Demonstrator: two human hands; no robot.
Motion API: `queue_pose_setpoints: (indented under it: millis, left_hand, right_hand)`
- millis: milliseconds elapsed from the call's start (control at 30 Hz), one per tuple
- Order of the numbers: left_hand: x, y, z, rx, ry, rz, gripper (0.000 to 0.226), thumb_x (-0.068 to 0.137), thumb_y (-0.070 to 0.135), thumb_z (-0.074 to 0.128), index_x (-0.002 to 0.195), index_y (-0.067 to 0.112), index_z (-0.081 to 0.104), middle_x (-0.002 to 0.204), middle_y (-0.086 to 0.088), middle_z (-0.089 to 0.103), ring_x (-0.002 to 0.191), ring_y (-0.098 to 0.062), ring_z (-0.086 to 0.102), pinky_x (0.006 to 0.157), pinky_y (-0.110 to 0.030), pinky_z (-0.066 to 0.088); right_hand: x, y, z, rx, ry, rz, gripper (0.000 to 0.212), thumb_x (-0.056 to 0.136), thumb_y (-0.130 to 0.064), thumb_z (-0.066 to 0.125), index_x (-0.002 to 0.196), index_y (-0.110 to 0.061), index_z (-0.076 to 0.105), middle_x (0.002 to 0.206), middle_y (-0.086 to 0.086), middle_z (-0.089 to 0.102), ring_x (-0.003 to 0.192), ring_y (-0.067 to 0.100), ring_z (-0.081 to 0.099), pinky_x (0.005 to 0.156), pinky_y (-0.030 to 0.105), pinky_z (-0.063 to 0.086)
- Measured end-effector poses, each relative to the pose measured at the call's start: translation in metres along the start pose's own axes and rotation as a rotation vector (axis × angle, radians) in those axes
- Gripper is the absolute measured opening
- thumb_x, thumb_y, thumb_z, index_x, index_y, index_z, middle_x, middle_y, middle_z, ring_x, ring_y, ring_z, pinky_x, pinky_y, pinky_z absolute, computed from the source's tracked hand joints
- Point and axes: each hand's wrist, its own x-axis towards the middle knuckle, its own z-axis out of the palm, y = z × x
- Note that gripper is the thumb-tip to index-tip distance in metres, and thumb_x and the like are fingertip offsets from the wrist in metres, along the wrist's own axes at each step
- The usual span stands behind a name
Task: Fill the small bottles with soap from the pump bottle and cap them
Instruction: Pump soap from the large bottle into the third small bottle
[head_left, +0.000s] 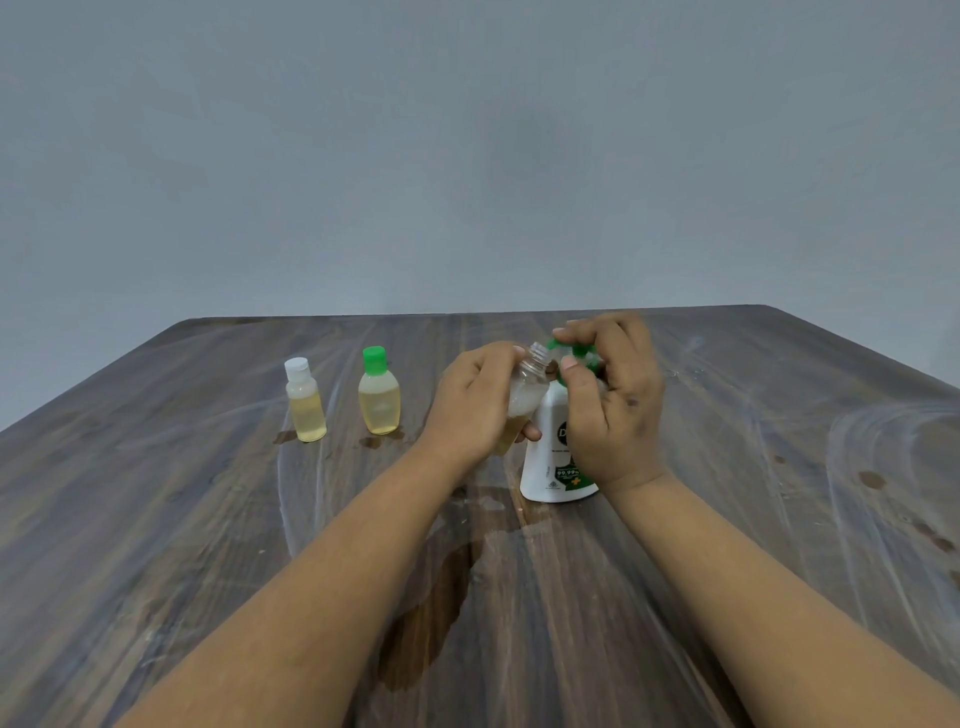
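A person's left hand (475, 402) is wrapped around a small clear bottle (524, 400), fingers closed on its body, holding it tilted with the open threaded neck aimed toward 1 o'clock at the green spout of the pump bottle (558, 457). The small bottle has no cap on it; foamy white sits in its upper half and pale yellow liquid shows at its bottom, below the palm.

The right hand (615, 400) sits over the green pump head (574, 351), fingers curled down onto it and the thumb lying beside the small bottle's neck (whether the pump is pressed down cannot be told). The pump bottle itself is white and stands upright on the wooden table (208, 519), just right of centre. Its label is mostly hidden by the hand: a dark badge shows only a letter "D", and lower down a green panel reads "99.99%" with a small cross mark beside it. The smaller print is too fine to read.

At 9 o'clock from the hands stand two capped bottles, side by side and apart: a green-capped bottle (379, 392) nearer the hands, and a white-capped bottle (305, 400) farther left. Both hold pale yellow liquid. Dark wet patches (426, 623) mark the wood toward 6 o'clock.
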Motion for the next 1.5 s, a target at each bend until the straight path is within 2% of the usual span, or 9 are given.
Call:
queue_pose_setpoints:
  millis: [133,267,400,633,933,1167,1300,1433,1500]
  left_hand:
    - [0.0006,-0.0003,0.0003,-0.003,0.011,0.0,0.037,0.101,0.016,0.037,0.091,-0.004,0.066,0.092,-0.039,0.058,0.061,-0.033,0.057,0.048,-0.028,0.052]
    - [0.0004,0.0005,0.001,-0.013,0.012,0.0,0.036,0.101,0.015,0.037,0.086,0.0,0.066,0.093,-0.039,0.057,0.061,-0.033,0.056,0.048,-0.029,0.051]
    - [0.0018,-0.0015,-0.0001,-0.004,0.006,0.001,0.037,0.102,0.015,0.037,0.094,-0.008,0.065,0.092,-0.04,0.057,0.064,-0.035,0.056,0.046,-0.027,0.051]
    - [0.0039,-0.0042,0.0,-0.006,0.01,0.006,0.036,0.101,0.017,0.038,0.09,-0.002,0.067,0.092,-0.039,0.058,0.061,-0.035,0.057,0.049,-0.03,0.051]
    - [0.0046,-0.0064,-0.0002,-0.009,0.003,0.023,0.038,0.101,0.017,0.037,0.093,-0.009,0.064,0.084,-0.036,0.058,0.06,-0.033,0.057,0.049,-0.031,0.051]
    - [0.0036,-0.0054,0.0006,-0.027,-0.007,0.032,0.039,0.102,0.018,0.037,0.09,-0.002,0.069,0.088,-0.038,0.058,0.064,-0.035,0.056,0.048,-0.028,0.05]
    - [0.0036,-0.0051,0.0001,-0.039,-0.008,0.035,0.039,0.102,0.018,0.038,0.088,-0.006,0.066,0.085,-0.037,0.057,0.067,-0.036,0.055,0.049,-0.03,0.051]
    - [0.0034,-0.0055,-0.0001,-0.027,-0.017,0.042,0.038,0.102,0.017,0.038,0.082,0.004,0.067,0.076,-0.022,0.058,0.065,-0.034,0.057,0.05,-0.031,0.052]
    - [0.004,-0.0067,0.0,-0.015,-0.021,0.044,0.038,0.102,0.018,0.037,0.085,0.001,0.067,0.079,-0.028,0.058,0.064,-0.034,0.057,0.05,-0.031,0.052]
  right_hand:
    - [-0.0021,-0.0007,-0.0032,-0.008,-0.049,-0.066,0.037,0.085,-0.022,0.042,0.105,0.0,0.064,0.106,0.004,0.057,0.101,0.02,0.053,0.087,0.025,0.042]
    - [-0.0012,-0.0008,-0.0014,0.01,-0.001,-0.021,0.031,0.083,-0.019,0.044,0.096,-0.001,0.065,0.099,0.002,0.057,0.095,0.02,0.055,0.081,0.029,0.045]
    - [0.0007,0.0,0.0009,0.003,0.035,0.011,0.026,0.083,-0.017,0.047,0.087,-0.001,0.066,0.093,0.005,0.059,0.089,0.023,0.057,0.075,0.034,0.048]
    - [-0.0033,-0.0026,-0.0034,-0.021,-0.051,-0.039,0.039,0.082,-0.021,0.045,0.109,0.002,0.062,0.108,0.011,0.056,0.101,0.024,0.054,0.087,0.023,0.042]
    - [0.0012,-0.0007,0.0001,-0.018,0.029,-0.002,0.023,0.082,-0.014,0.046,0.086,-0.001,0.065,0.092,0.0,0.056,0.088,0.023,0.057,0.075,0.03,0.046]
    - [-0.0025,0.0003,-0.0035,0.03,-0.019,-0.016,0.034,0.082,-0.016,0.044,0.107,-0.001,0.063,0.108,0.0,0.051,0.098,0.024,0.056,0.079,0.031,0.047]
    - [-0.0019,-0.0015,-0.002,0.007,-0.001,-0.022,0.031,0.081,-0.016,0.045,0.099,0.0,0.065,0.103,0.0,0.054,0.096,0.023,0.057,0.08,0.031,0.048]
    - [0.0013,-0.0002,0.0001,-0.006,0.027,0.02,0.024,0.081,-0.015,0.047,0.087,-0.001,0.066,0.093,0.005,0.058,0.089,0.026,0.059,0.074,0.038,0.05]
    - [0.0012,-0.0002,-0.0003,-0.002,0.021,0.016,0.024,0.081,-0.015,0.047,0.088,-0.001,0.065,0.094,0.005,0.058,0.089,0.027,0.058,0.074,0.04,0.05]
